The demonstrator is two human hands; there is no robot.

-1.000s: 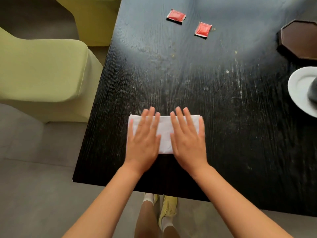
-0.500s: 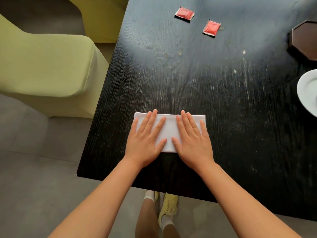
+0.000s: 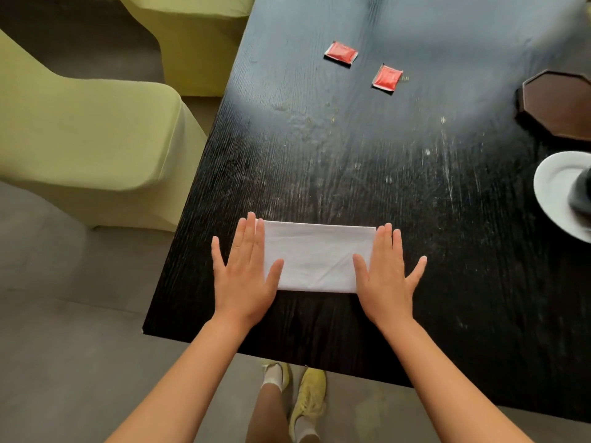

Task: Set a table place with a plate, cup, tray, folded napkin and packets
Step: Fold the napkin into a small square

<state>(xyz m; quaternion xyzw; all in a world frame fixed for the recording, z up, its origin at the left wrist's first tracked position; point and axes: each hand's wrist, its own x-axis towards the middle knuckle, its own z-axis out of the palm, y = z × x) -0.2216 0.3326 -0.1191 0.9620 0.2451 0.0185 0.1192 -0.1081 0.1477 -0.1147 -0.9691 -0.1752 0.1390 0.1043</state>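
A white folded napkin (image 3: 315, 255) lies flat near the front-left corner of the black table (image 3: 367, 155). My left hand (image 3: 244, 273) rests flat and open on its left end, and my right hand (image 3: 385, 271) rests flat and open on its right end. Two red packets (image 3: 341, 53) (image 3: 388, 77) lie farther back on the table. A brown octagonal tray (image 3: 559, 103) sits at the right edge of view. Below it is a white plate (image 3: 555, 187) with a dark blurred cup (image 3: 582, 193) on it, cut off by the frame.
Two yellow-green chairs (image 3: 86, 148) (image 3: 192, 39) stand left of the table. The table's front edge runs just below my wrists, with grey floor and my feet in yellow shoes (image 3: 307, 401) beneath.
My hands slid apart from the middle of the napkin out to its two ends, uncovering its centre. The view shifted slightly, showing more of the tray and plate.
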